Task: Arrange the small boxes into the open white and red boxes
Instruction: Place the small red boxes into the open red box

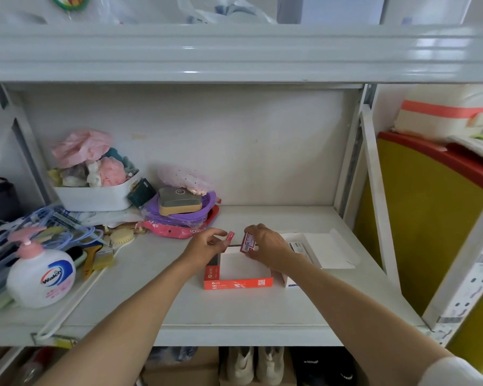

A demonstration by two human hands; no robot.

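Currently: both hands over the open red box (237, 282) on the shelf (234, 310). Left hand (204, 246) pinches a small red box (230, 236) between thumb & fingertips, above the box's back-left edge. Right hand (268, 247) grips a second small box (248, 243), pink/white label, above the back-right edge. Red box interior looks nearly empty, one dark item at the left wall. White box (313, 253) just beside it, right, lid open, one small box inside. Judgement: early stage; both held boxes not yet placed.

2 hands (207, 245) (268, 246), 2 small boxes (230, 236) (248, 243), 2 open boxes (236, 282) (318, 252), 1 soap btl (41, 277)
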